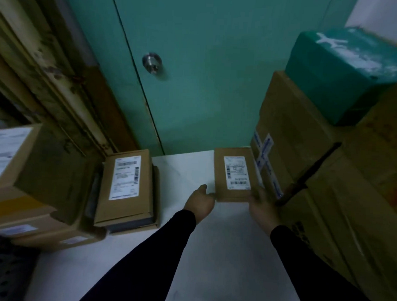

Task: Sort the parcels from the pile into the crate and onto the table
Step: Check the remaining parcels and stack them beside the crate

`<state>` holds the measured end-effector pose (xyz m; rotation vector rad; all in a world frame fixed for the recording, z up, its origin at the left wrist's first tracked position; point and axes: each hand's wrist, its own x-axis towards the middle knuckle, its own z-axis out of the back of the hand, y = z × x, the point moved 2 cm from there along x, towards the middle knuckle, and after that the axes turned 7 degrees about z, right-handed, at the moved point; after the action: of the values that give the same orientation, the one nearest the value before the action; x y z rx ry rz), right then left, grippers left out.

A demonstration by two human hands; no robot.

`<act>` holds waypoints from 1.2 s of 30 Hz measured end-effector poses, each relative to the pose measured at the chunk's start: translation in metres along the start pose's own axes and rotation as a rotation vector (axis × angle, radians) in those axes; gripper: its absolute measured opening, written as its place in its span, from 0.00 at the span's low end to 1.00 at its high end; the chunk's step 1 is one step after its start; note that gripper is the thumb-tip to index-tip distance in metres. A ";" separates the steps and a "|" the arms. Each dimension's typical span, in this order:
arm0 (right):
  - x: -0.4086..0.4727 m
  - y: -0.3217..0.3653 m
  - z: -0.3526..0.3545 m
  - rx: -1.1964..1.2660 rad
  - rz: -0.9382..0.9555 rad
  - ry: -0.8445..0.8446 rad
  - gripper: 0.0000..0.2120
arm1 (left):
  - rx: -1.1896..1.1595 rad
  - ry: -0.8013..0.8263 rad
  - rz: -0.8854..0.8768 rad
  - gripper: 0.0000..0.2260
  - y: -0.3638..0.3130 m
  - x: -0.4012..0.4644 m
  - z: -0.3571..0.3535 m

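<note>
A flat brown parcel (235,174) with a white label lies on the white table (212,252) near its far edge, beside the big cartons. My left hand (200,203) touches its near left corner with fingers tucked under the edge. My right hand (262,209) grips its near right corner. Another flat labelled parcel (125,186) rests on a small stack at the table's left. A dark perforated crate (6,272) shows at the bottom left corner.
Large brown cartons (316,177) are stacked on the right, with a teal box (344,72) on top. More labelled cartons (23,166) stand at the left. A teal door (195,71) with a round knob is behind the table.
</note>
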<state>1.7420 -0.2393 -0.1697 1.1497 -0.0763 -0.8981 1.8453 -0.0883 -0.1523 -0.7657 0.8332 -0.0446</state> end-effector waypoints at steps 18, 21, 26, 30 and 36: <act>0.005 -0.022 -0.009 0.337 -0.098 0.006 0.30 | -0.314 -0.068 0.061 0.16 0.008 0.021 -0.023; -0.009 -0.002 -0.005 0.510 -0.080 0.055 0.32 | -0.406 -0.008 0.050 0.14 -0.003 -0.002 -0.004; -0.056 0.046 0.006 0.826 -0.052 0.257 0.20 | -0.528 0.086 -0.002 0.12 -0.019 -0.054 0.038; -0.089 0.076 0.012 0.815 0.050 0.388 0.31 | -0.495 0.054 -0.099 0.05 -0.026 -0.098 0.074; -0.143 0.146 0.001 0.757 0.113 0.456 0.21 | -0.530 0.071 -0.281 0.09 -0.022 -0.165 0.128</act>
<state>1.7306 -0.1306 0.0029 2.0107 -0.1105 -0.4831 1.8246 0.0249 0.0234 -1.3850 0.8079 -0.1042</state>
